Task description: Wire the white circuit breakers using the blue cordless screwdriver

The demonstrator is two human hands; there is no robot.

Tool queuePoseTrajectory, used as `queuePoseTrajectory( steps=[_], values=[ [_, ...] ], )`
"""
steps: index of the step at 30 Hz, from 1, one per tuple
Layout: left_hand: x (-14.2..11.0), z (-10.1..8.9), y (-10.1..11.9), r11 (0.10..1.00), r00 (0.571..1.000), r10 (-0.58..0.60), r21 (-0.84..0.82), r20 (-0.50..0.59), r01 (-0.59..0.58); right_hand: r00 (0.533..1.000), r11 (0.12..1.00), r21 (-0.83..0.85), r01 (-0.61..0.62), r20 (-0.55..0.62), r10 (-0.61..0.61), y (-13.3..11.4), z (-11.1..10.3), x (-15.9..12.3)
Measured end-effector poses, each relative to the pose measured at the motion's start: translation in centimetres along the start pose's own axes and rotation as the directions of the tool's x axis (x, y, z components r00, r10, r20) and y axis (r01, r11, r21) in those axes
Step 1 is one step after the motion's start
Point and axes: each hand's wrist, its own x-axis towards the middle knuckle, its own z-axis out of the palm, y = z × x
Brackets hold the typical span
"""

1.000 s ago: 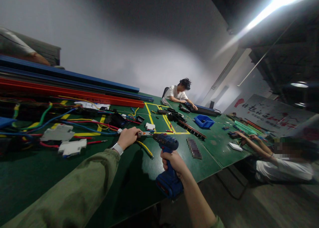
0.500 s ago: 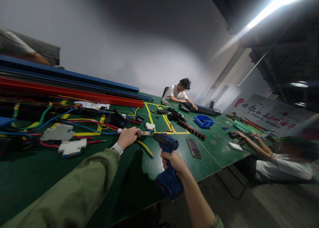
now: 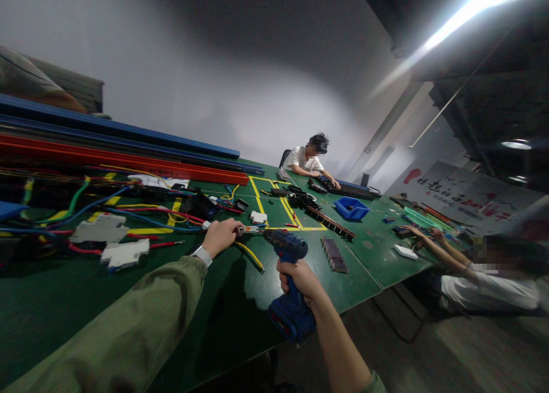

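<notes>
My right hand [image 3: 300, 278] is wrapped round the grip of a blue cordless drill [image 3: 291, 247], whose bit points left. At the bit's tip is a small white circuit breaker [image 3: 251, 229], gripped by the closed fingers of my left hand [image 3: 221, 237]. Whether the bit touches a screw is too small to tell. Red and blue wires [image 3: 184, 218] run up to my left hand from the left. Just below the breaker, a yellow cable [image 3: 251, 255] with a bare metal end lies on the green table [image 3: 180, 301].
Loose white breakers [image 3: 124, 254] with cables lie at left. Long red [image 3: 128, 161] and blue rails line the back. A blue bin [image 3: 350, 209], a copper strip [image 3: 330, 223] and a blurred flat object [image 3: 334, 254] lie rightward. Co-workers sit at the far end and right side.
Both hands, the drill and the breaker keep nearly the same place. At the far left, a co-worker's arm has shifted slightly.
</notes>
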Motion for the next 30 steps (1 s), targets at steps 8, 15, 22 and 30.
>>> queuePoseTrajectory(
  steps=[8, 15, 22, 30],
  values=[
    [0.04, 0.15, -0.06, 1.000, 1.000, 0.003, -0.004, -0.003, -0.003, 1.000, 1.000, -0.004, 0.015, 0.017, -0.015, 0.05, -0.11, 0.01],
    [-0.03, -0.02, -0.03, 1.000, 1.000, 0.003, 0.004, -0.001, -0.003, 1.000, 0.999, -0.022, 0.027, 0.009, -0.027, 0.33, -0.20, 0.06],
    [0.03, -0.06, 0.02, 1.000, 1.000, 0.008, 0.018, 0.002, -0.008, 1.000, 0.999, -0.030, 0.030, 0.006, -0.030, 0.21, -0.14, -0.05],
    [0.02, 0.22, -0.11, 1.000, 1.000, 0.007, 0.010, -0.011, -0.007, 0.999, 0.999, -0.023, 0.045, 0.016, -0.045, 0.24, -0.16, 0.05]
  ],
)
